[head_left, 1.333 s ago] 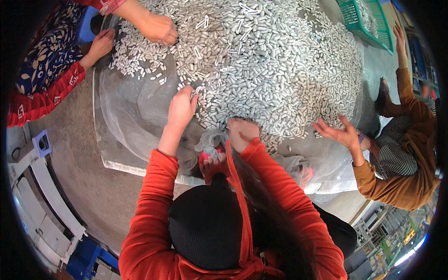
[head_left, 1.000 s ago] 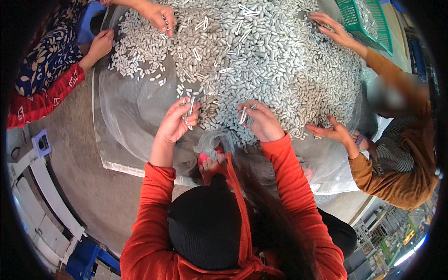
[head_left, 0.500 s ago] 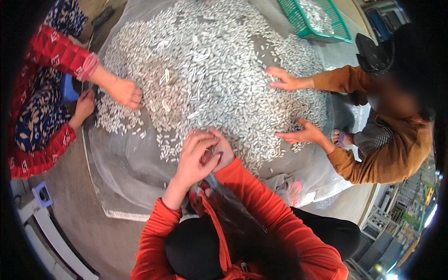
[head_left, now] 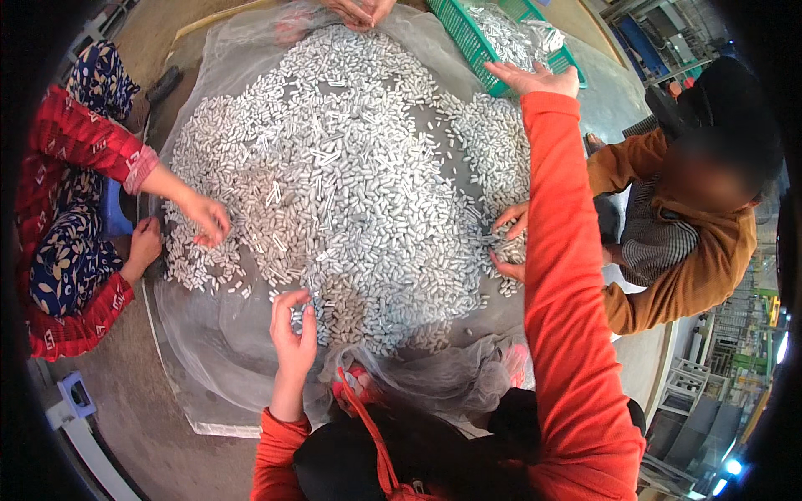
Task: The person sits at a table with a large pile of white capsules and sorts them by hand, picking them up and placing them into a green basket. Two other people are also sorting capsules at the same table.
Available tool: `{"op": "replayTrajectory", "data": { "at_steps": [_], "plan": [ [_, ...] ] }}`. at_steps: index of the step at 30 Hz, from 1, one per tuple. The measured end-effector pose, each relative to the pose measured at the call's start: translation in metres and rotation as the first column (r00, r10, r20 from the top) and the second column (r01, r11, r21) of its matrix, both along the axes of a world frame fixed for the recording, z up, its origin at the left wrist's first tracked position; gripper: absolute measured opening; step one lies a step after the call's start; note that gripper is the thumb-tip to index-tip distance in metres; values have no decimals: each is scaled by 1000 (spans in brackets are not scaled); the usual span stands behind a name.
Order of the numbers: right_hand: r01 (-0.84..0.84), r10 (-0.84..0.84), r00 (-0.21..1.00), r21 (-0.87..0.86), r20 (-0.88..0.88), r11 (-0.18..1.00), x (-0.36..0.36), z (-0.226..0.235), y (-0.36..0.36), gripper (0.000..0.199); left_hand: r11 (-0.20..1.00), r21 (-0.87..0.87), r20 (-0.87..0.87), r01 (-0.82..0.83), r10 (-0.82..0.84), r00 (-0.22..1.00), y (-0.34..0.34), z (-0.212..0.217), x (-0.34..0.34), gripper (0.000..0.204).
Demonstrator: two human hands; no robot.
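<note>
Have parted the two hands since half a second ago: swung the right hand [head_left: 535,79] away from the left hand [head_left: 292,334] and out to the green basket [head_left: 468,46], leaving the left alone at the near-left edge of the pile of small grey-white pieces [head_left: 384,209]. Holding the right palm up, fingers spread toward the basket's near rim; cannot tell about contact. Holding the left fingers bent and loose, thumb raised apart from them; cannot tell about any small piece between.

Heaped across netting [head_left: 188,330] in the middle, with longer white loops [head_left: 278,242] scattered through. Lying in the basket, beyond the pile at far right: longish, shiny whitish pieces [head_left: 505,37].

At left, near a blue stool [head_left: 114,213], seeing a red-sleeved co-worker's hand [head_left: 209,221] over the pile. At right, seeing a brown-sleeved co-worker's two hands [head_left: 511,219], closer together than before, at the pile's edge. Beyond the far edge, seeing another pair of hands [head_left: 359,12], newly in view and partly cut off.
</note>
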State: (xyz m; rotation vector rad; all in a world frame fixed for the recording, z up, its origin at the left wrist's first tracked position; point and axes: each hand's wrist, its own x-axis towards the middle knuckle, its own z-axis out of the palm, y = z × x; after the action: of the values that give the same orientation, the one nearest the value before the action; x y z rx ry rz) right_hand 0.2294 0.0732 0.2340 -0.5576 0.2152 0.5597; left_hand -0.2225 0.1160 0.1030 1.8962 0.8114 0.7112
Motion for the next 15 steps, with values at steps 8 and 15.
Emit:
{"op": "replayTrajectory", "data": {
  "at_steps": [8, 15],
  "plan": [
    [-265, 744, 567, -777, 353, 571, -142, -98, -20, 34, 939, -132, -342, 319, -345, 874, 4, -25, -27, 35],
    [151, 918, 119, -921, 378, 359, -237, -146, -66, 46, 982, -93, -381, -165, 118, 917, 61, -74, -34, 83]
  ]
}}
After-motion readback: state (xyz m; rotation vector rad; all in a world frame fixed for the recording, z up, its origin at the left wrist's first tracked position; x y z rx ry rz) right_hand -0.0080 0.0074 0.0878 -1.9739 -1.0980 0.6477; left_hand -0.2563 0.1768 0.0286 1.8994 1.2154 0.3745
